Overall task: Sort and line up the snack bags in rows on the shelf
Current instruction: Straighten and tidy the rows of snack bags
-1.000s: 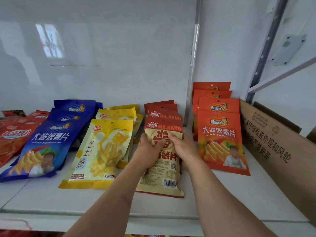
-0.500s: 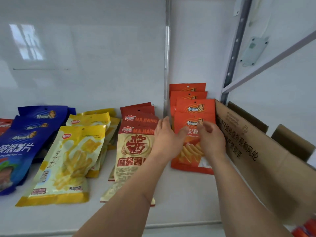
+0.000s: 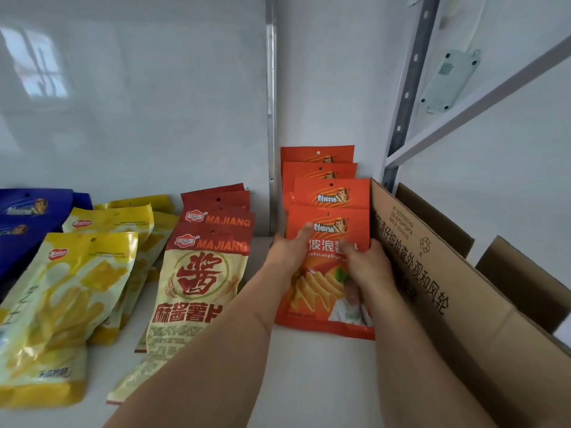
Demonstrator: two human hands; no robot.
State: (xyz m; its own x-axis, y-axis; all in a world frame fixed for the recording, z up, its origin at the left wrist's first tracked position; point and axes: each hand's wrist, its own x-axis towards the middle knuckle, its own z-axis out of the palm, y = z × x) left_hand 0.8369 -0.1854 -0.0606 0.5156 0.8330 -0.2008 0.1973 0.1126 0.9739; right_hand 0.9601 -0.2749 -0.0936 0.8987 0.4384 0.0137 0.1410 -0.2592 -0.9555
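Several orange snack bags stand in a row at the right of the white shelf [image 3: 309, 375], overlapping front to back. My left hand [image 3: 289, 253] grips the left edge of the front orange bag [image 3: 324, 307], thumb on its face. At the bag's right edge my right hand [image 3: 366, 265] holds it, blurred. Left of them lies a row of red and cream MAJIANG bags [image 3: 200, 273], then yellow bags [image 3: 61, 298], then blue bags [image 3: 27, 208] at the far left.
An open cardboard box [image 3: 432, 288] with printed text stands against the orange row on the right. A grey perforated upright [image 3: 408, 88] and a slanted rail rise behind it. A metal strip [image 3: 271, 118] runs down the white back wall.
Both hands let go of the front MAJIANG bag and moved right onto the front orange bag. The view has also swung right and closer.
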